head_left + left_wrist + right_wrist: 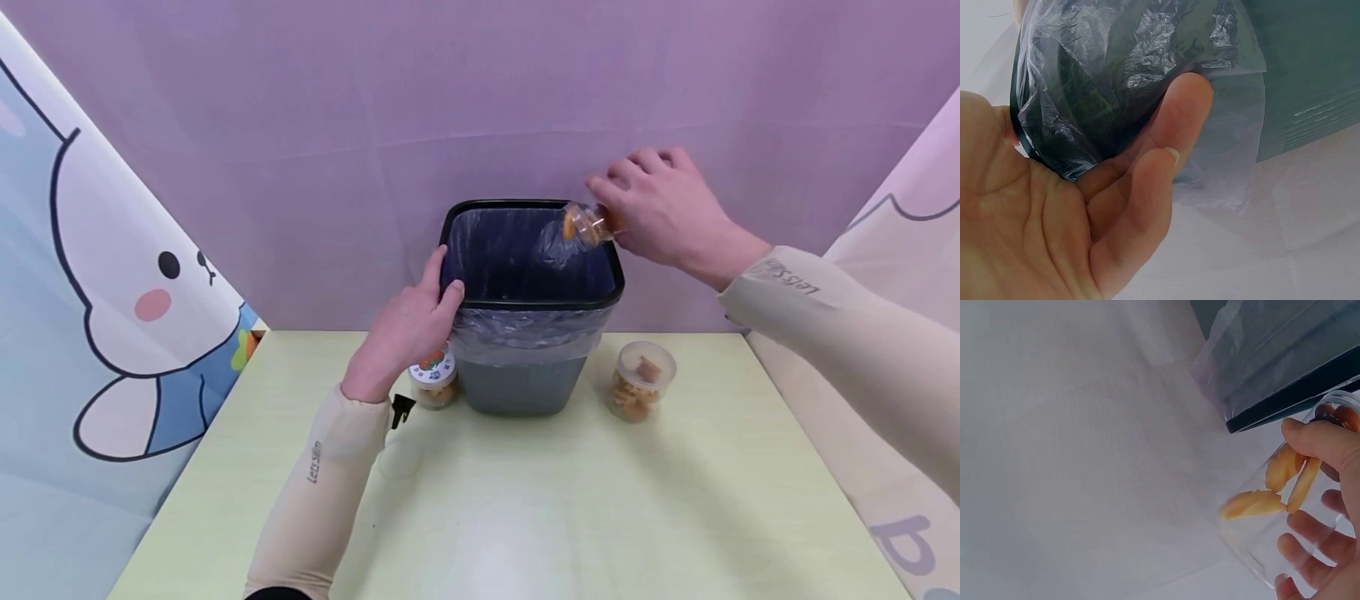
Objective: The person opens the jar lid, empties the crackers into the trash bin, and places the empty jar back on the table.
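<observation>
A grey trash bin (pixel 517 387) with a black rim stands at the back of the table, lined with a clear plastic bag (pixel 528 333) folded over its rim. My left hand (pixel 411 325) grips the bin's front left rim; in the left wrist view its fingers (pixel 1182 119) lie curled against the bagged outside. Over the bin's right side, my right hand (pixel 667 208) holds a clear plastic jar (pixel 588 225), tipped with its mouth toward the bin's inside. Orange-yellow snack pieces (pixel 1254 505) are in the jar, some close to its mouth in the head view.
A jar with a printed lid (pixel 432 367) stands left of the bin, partly behind my left wrist. Right of the bin is another clear jar (pixel 633 400) of snack pieces. A clear round lid (pixel 399 458) lies near my left sleeve. A purple curtain (pixel 337 167) hangs behind.
</observation>
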`<state>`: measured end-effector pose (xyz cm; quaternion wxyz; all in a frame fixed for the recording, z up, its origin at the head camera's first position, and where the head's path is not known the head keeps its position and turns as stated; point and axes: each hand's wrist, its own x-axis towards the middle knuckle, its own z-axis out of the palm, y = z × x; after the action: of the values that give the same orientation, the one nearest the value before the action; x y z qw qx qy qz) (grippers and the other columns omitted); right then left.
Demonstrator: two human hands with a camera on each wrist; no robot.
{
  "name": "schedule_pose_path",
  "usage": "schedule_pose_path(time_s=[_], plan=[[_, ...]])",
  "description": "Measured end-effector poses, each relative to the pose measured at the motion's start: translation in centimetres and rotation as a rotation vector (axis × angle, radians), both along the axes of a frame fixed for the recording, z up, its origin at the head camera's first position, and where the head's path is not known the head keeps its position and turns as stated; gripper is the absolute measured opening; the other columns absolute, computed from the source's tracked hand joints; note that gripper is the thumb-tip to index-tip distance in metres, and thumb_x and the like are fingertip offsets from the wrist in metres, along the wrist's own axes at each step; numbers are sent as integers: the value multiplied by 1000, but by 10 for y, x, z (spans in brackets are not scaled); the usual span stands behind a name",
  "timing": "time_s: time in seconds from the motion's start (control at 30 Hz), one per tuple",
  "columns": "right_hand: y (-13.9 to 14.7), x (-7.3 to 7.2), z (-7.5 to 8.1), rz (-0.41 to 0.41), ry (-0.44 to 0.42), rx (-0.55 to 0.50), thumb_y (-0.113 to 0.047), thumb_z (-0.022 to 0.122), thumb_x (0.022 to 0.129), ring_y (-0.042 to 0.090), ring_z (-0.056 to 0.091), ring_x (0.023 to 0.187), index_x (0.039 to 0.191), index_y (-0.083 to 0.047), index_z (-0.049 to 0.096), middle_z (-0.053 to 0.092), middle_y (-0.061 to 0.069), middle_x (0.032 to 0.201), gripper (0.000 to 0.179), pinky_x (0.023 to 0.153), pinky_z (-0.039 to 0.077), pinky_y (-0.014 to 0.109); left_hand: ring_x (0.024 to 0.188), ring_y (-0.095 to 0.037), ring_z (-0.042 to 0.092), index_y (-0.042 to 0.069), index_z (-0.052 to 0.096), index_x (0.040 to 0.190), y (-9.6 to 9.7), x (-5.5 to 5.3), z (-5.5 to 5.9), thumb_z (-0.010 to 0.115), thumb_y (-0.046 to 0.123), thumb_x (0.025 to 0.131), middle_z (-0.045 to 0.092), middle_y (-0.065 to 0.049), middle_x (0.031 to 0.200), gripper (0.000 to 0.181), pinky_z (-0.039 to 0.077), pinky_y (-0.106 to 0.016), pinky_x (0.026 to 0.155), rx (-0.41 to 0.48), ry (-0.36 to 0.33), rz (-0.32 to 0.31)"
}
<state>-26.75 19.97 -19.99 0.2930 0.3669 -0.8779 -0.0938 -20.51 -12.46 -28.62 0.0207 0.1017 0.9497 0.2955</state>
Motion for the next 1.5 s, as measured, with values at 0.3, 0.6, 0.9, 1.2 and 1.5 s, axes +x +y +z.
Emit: schedule_pose_path(time_s=[0.3,0.6,0.9,1.2,1.5], plan=[[-6,-2,-9,105,133,66,-3,71,82,43,53,101,122,-4,59,61,23,107,42,84,41,59,50,-26,58,29,-8,160,-1,0,0,21,60,103,60,-6,61,71,45,-42,61,2,3,3],[-7,-3,-16,144,200,149,7,60,87,43,50,105,127,-1,59,58,26,112,41,90,40,57,49,-26,57,30,-8,160,-1,0,0,22,60,103,60,-6,62,71,45,-42,59,6,5,6],[-7,-1,-16,130,247,253,15,64,83,44,46,114,131,-2,60,54,26,119,50,99,36,55,49,-27,57,30,-8,160,0,1,0,22,60,103,61,-6,62,71,45,-42,61,22,1,-2],[-10,-2,-13,126,265,282,18,62,82,45,43,118,134,-2,58,52,27,123,56,105,32,55,48,-27,56,30,-8,160,1,0,0,22,59,103,61,-6,62,71,45,-44,56,30,-4,-5],[-10,-1,-9,132,246,227,17,62,80,44,44,118,132,-3,57,53,28,124,56,105,33,56,48,-28,56,29,-7,160,1,-3,0,22,60,103,60,-7,61,71,45,-43,56,20,8,-3]])
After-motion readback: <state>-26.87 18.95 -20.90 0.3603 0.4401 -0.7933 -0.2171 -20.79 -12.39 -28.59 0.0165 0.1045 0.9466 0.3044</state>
